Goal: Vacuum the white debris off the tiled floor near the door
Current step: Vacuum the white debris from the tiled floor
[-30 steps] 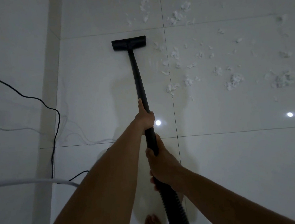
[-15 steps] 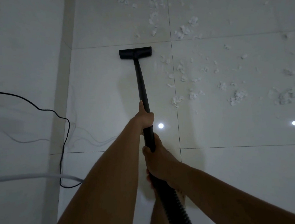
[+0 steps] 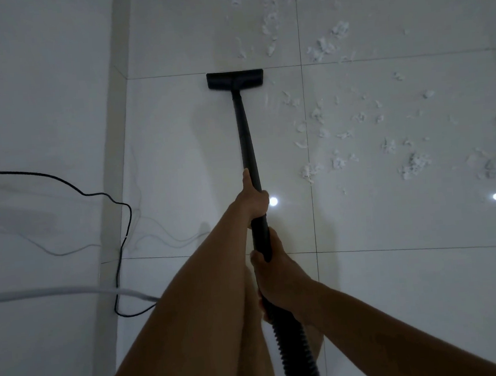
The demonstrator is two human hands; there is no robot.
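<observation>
We grip the black vacuum wand (image 3: 244, 134) with both hands: our left hand (image 3: 252, 199) curls round it higher up, our right hand (image 3: 275, 272) wraps it lower, above the ribbed hose (image 3: 294, 354). Its floor head (image 3: 235, 80) rests on the tiled floor (image 3: 178, 164), white debris (image 3: 412, 166) scattered right of it and beyond

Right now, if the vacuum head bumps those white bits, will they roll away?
Probably light: the white debris looks like wispy torn tufts. Likely to scoot or flutter, not roll, since none look round. The glossy floor mirrors lights, so they should slide.
</observation>
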